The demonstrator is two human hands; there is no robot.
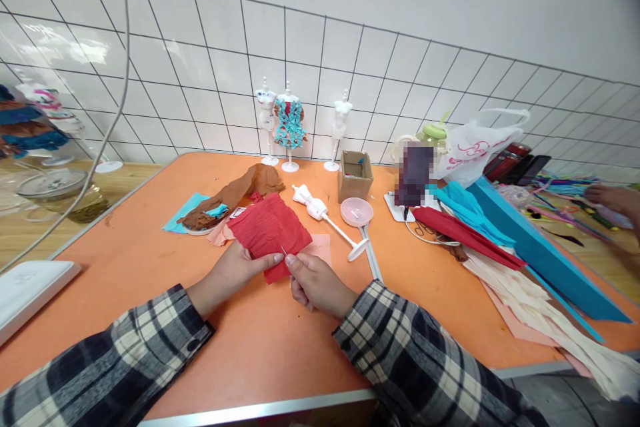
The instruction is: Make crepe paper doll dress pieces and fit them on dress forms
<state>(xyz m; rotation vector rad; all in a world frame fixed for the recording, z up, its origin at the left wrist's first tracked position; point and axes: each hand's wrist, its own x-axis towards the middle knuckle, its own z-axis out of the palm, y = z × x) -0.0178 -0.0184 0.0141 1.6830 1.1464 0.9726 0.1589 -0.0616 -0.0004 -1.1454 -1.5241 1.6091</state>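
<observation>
My left hand (240, 271) is closed on the lower left edge of a red crepe paper sheet (273, 230), its thumb lying along the front. At the sheet's lower right edge, my right hand (317, 280) pinches a thin needle (284, 251) whose tip points up over the red surface. Whether thread runs from it cannot be made out. Behind the hands a small white dress form (315, 205) lies on its side on the orange table (240, 347). Light pink paper (320, 247) shows partly beneath the red sheet.
Upright mini dress forms (340, 123), one in blue ruffles (289, 123), stand by the tiled wall. A cardboard box (355, 177) and pink dish (357, 211) sit mid-table. Brown crepe paper (235, 197) lies left; folded red paper (470, 237) and blue board (550, 260) lie right, near another person's hand (613, 199).
</observation>
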